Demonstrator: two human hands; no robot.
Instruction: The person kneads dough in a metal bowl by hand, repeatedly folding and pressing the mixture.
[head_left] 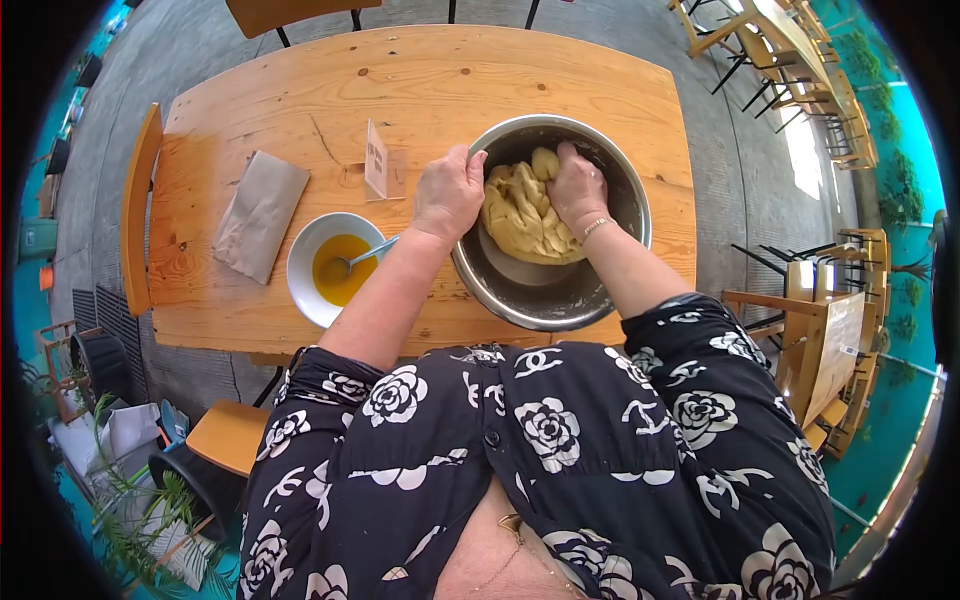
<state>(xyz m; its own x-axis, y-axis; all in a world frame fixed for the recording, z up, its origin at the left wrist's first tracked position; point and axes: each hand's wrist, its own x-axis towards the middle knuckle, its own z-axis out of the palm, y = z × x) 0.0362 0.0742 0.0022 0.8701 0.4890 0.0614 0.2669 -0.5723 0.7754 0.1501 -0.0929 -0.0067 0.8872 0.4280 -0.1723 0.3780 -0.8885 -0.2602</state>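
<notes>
A large steel bowl (622, 180) stands on the wooden table, with a lump of yellow dough (525, 215) inside. My left hand (450, 192) is closed on the bowl's left rim, thumb over the edge. Inside the bowl, my right hand (578, 188) has its fingers closed on the dough's upper right part, where a small piece bulges up; the fingertips are partly hidden. Left of my left forearm is a white bowl (300, 262) holding yellow liquid (338, 275) and a light-blue spoon (372, 252).
On the wooden table (420, 80) lie a folded brown paper (262, 215) and, nearer the middle, a small upright card (376, 162). A chair (140, 210) stands at the left edge. More chairs and tables (830, 340) are at the right, plants at lower left.
</notes>
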